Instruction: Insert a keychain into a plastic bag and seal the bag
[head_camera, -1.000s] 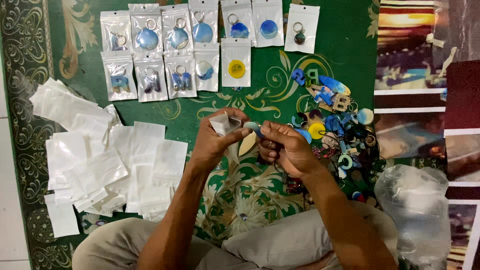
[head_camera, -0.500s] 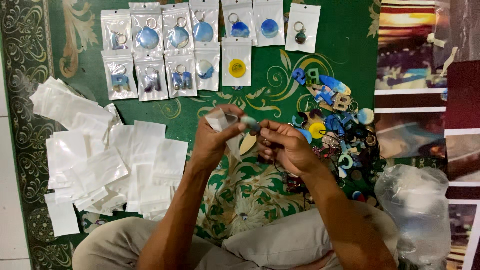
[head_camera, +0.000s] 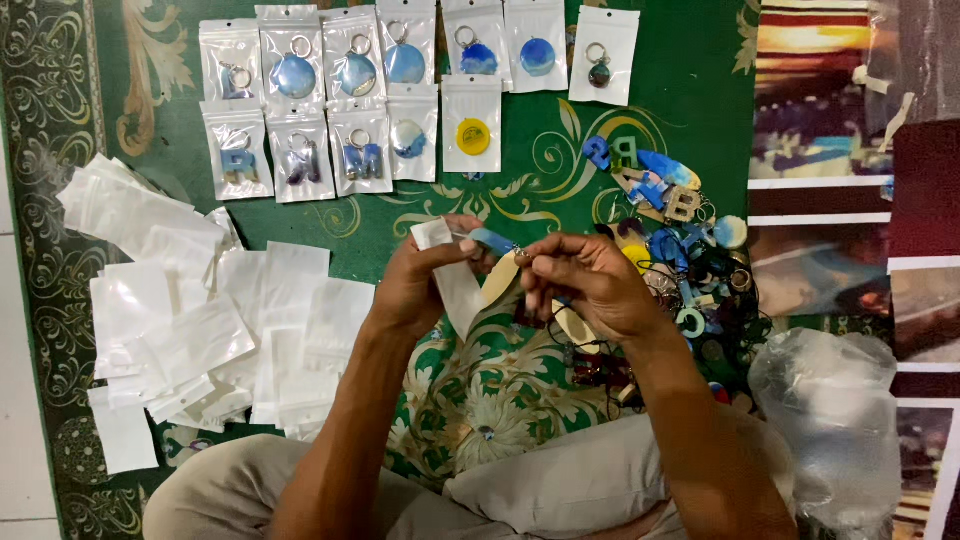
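Observation:
My left hand grips a small clear plastic pouch by its top, mouth toward the right. My right hand pinches the metal ring of a blue keychain, whose blue end sits at the pouch mouth. Both hands meet above a green patterned carpet, over my crossed legs. Whether the keychain is partly inside the pouch is hard to tell.
Two rows of packed keychain pouches lie at the top. A heap of empty clear pouches lies at the left. Loose letter and round keychains pile at the right, beside a crumpled plastic bag.
Both hands rose slightly and drew together. The blue keychain has come up to the pouch mouth in my left hand.

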